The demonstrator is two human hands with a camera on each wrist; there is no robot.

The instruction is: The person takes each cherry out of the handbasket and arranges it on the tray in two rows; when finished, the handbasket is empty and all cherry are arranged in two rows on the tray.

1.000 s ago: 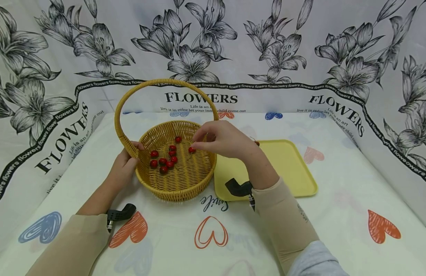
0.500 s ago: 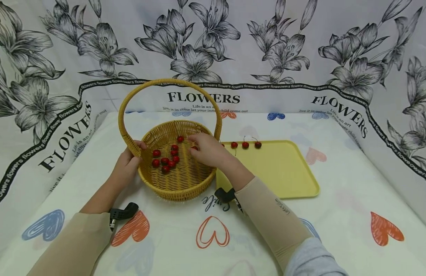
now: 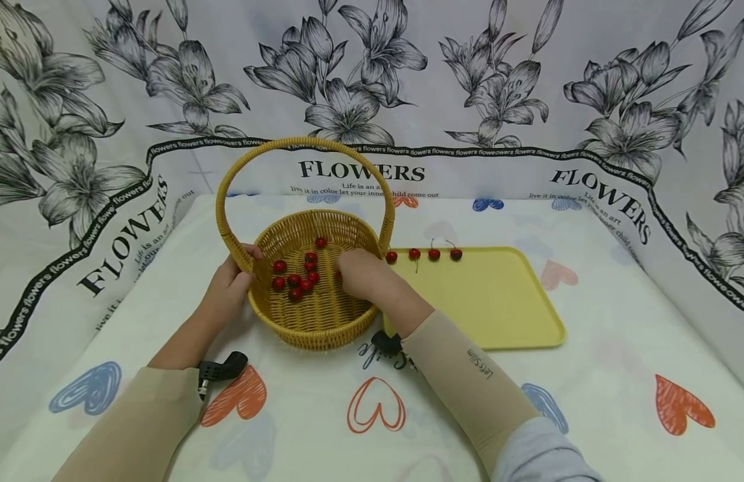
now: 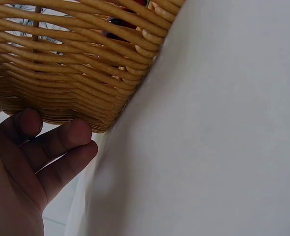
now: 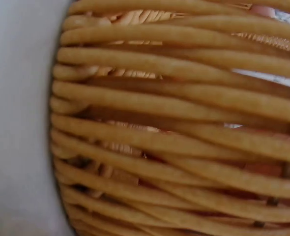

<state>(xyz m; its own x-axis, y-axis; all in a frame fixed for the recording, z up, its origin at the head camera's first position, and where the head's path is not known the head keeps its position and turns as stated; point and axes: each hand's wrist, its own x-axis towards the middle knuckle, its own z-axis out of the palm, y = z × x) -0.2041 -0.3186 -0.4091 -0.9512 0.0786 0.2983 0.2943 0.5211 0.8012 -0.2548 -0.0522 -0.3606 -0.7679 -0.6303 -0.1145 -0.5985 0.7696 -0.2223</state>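
My left hand grips the left rim of a round woven basket, at the foot of its arched handle. In the left wrist view, fingers of that hand reach under the basket's side. My right hand is down inside the basket at its right side, knuckles up, fingers bent downward. A cherry shows partly at its left edge. The fingertips are hidden, so a hold on it cannot be seen. Several red cherries lie in the basket's left half. Basket weave fills the right wrist view.
A yellow tray lies right of the basket, partly behind my right forearm. Along its far edge several cherries stand in a row, some with stems showing. A white printed cloth covers the table and rises behind as a backdrop.
My right hand has lowered into the basket, and its fingers have bent down beside the cherry, which now sits slightly nearer. The tray's row of cherries has come into view. My left hand keeps its grip.
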